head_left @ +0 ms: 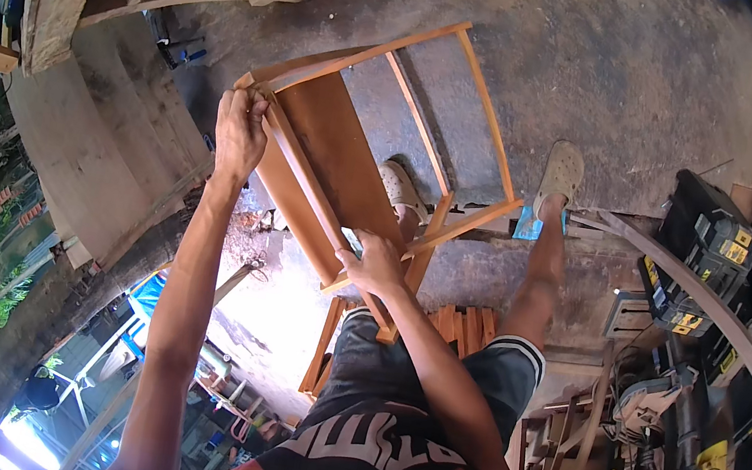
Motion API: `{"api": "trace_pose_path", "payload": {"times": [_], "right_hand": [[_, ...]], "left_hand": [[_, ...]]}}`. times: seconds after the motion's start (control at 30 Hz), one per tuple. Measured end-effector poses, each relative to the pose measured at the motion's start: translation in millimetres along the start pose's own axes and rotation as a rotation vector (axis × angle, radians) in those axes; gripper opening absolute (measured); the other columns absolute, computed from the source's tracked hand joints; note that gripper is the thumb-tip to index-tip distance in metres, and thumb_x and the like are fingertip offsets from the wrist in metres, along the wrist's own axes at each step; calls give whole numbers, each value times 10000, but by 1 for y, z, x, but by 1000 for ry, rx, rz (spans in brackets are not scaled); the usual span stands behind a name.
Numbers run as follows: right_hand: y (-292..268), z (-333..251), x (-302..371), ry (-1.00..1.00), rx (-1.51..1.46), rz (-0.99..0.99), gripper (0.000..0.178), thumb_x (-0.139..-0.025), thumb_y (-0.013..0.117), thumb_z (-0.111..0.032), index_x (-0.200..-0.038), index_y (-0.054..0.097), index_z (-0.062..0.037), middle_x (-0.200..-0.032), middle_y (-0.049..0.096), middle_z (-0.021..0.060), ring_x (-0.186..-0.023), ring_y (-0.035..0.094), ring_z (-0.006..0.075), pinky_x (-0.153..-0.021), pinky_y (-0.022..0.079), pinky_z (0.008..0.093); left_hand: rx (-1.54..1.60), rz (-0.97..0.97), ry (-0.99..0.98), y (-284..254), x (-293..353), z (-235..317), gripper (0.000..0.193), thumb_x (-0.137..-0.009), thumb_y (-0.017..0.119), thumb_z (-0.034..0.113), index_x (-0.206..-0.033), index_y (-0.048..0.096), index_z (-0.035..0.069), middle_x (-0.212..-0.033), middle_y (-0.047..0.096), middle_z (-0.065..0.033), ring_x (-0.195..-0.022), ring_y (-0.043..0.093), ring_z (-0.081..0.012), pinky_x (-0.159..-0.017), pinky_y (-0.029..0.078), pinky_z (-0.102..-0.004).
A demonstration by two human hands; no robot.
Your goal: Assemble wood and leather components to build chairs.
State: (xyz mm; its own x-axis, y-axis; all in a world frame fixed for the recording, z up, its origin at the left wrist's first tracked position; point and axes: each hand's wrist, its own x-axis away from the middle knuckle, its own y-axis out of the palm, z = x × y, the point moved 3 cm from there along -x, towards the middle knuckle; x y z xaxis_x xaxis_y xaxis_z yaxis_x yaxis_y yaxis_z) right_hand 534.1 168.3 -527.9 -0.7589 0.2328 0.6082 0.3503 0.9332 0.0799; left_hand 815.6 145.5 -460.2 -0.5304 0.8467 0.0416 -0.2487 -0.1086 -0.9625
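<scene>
A tilted wooden furniture frame [491, 116] with slim orange-brown legs and rails stands in front of me, a wide brown panel [336, 146] set inside it. My left hand [242, 132] is closed around the frame's far left corner, where a long rail meets the other parts. Lower along that same rail, my right hand [379, 267] is closed on a small pale flat object [352, 241], held against the wood. Its kind cannot be made out. The fingers hide most of it.
Wide boards [110, 127] lie at the left. Black-and-yellow toolboxes [709, 251] stand at the right behind a curved wooden strip [715, 310], with cluttered tools below. More slatted wood [469, 327] is near my legs. My clog [562, 173] rests on the concrete floor [614, 76].
</scene>
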Motion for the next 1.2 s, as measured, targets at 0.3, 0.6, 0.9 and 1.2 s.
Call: {"api": "trace_pose_path", "payload": {"times": [0.3,0.6,0.9,1.2], "right_hand": [[-14,-17,-31,-152,-132,211,261,-857,629,-205,-997,650,15,-950,659,222,-880,638,408,-810,498,472],[-39,-112,-156,-290,-166,205,226,-867,632,-150,-1069,715,-88,-987,696,193,-947,665,357,-836,517,407],[-29,-129,-176,-495,-316,196,162,-760,741,-115,-882,723,-11,-889,699,187,-859,680,329,-806,526,384],[-37,-152,-181,-395,183,50,269,-718,719,-177,-831,684,64,-870,664,296,-869,677,412,-791,548,456]], "left_hand": [[-132,-191,-54,-14,-11,32,178,-880,592,18,-1046,651,48,-1010,613,-151,-877,635,-358,-768,526,-430],[-166,-281,9,-18,-19,22,162,-864,530,-48,-1002,598,2,-1041,623,-189,-951,614,-396,-773,497,-465],[-9,-85,40,-9,-2,1,138,-867,524,-73,-979,579,-16,-957,607,-185,-860,611,-378,-760,505,-399],[298,280,-339,17,45,0,229,-888,623,18,-1099,537,-9,-924,660,-156,-802,659,-242,-725,518,-348]]}}
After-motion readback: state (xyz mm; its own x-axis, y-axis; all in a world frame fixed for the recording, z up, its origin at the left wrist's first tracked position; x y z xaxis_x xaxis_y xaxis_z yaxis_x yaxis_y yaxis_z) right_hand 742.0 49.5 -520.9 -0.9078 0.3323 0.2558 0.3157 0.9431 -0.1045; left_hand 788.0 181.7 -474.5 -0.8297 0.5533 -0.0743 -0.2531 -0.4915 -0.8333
